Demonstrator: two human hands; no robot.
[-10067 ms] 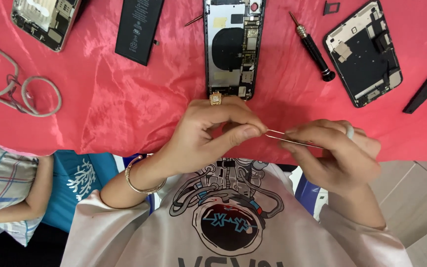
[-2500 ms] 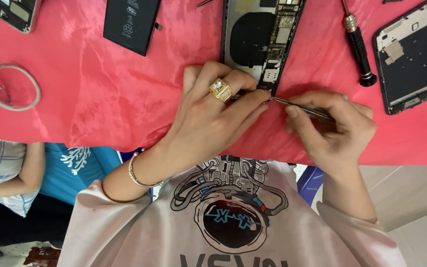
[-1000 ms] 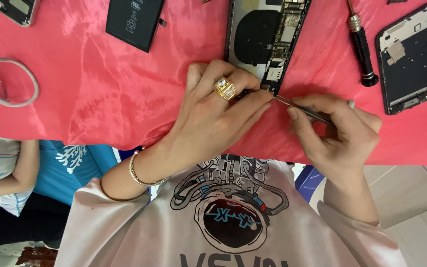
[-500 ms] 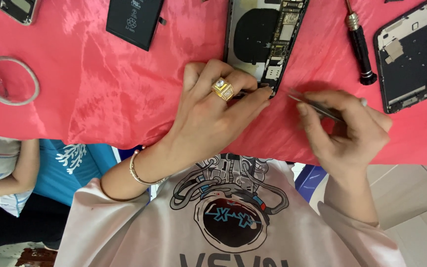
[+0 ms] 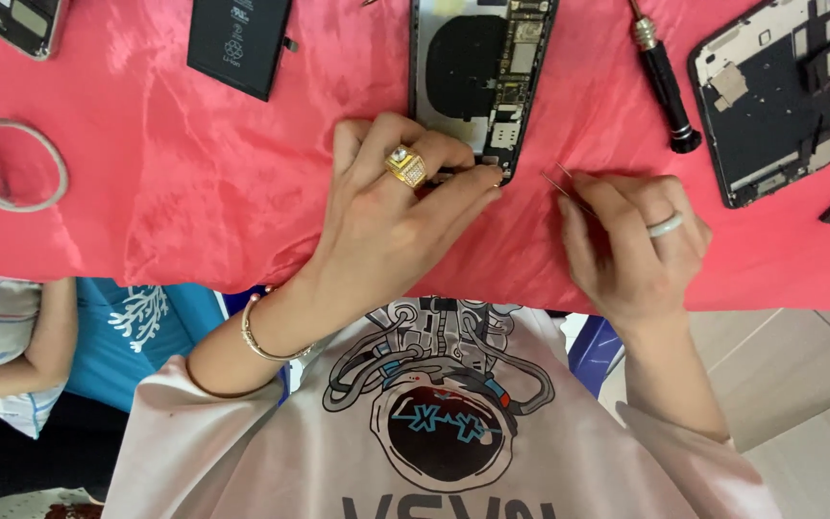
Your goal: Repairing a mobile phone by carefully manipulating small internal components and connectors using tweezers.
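Tweezers [image 5: 561, 185] pinched in right hand [image 5: 631, 245]; left hand [image 5: 391, 216] fingers press opened phone [image 5: 480, 72].

Opened phone [image 5: 482, 77], top centre: upper end cut by frame edge; lower end hidden under left hand [image 5: 386, 221]. Tweezers [image 5: 564, 187]: shaft hidden inside right hand [image 5: 631, 250]. Second phone [image 5: 12, 19], upper left corner: mostly cropped.

The opened phone [image 5: 480, 72] lies flat on the red cloth, back cover off — a dark round coil and a strip of small circuit parts show inside. The thin metal tweezers [image 5: 563, 185] lie just beside its lower right corner, tips apart from the phone.
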